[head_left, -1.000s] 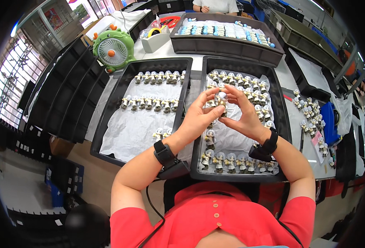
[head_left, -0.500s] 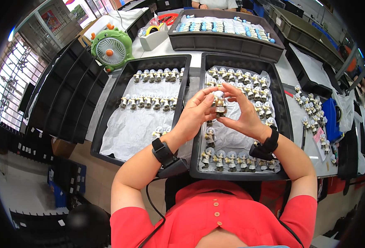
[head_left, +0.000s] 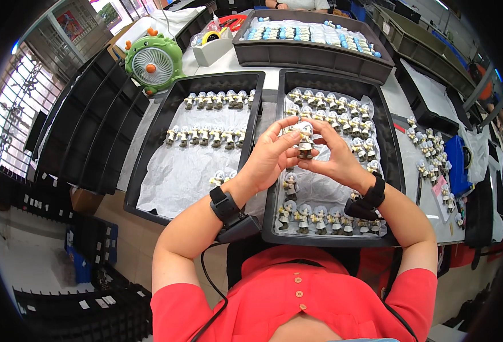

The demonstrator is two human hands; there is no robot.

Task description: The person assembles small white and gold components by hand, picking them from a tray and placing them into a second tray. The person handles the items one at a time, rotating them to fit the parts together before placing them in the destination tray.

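Note:
Between my two hands, over the right black tray [head_left: 397, 171], a small white-haired figurine [head_left: 305, 142] stands upright. My left hand [head_left: 271, 155] grips its left side with thumb and fingers. Closed on its right side, my right hand [head_left: 337, 157] has the thumb near the feet and the fingers at the head. Below and around my hands, similar figurines [head_left: 320, 218] lie in rows on white paper in that tray. More figurines [head_left: 205, 135] fill two rows in the left black tray [head_left: 149, 137], with a few [head_left: 222, 178] close to my left wrist.
A grey crate [head_left: 314, 57] of blue-and-white pieces stands at the back. Left of it are a white box with tape [head_left: 213, 50] and a green fan [head_left: 153, 62]. Loose figurines [head_left: 431, 151] and a blue object [head_left: 458, 162] lie at right. Another person's hand [head_left: 282, 6] shows beyond the crate.
The held figurine has turned slightly between my fingers, and my right fingers have curled closer around it. The trays and the rows in them look the same.

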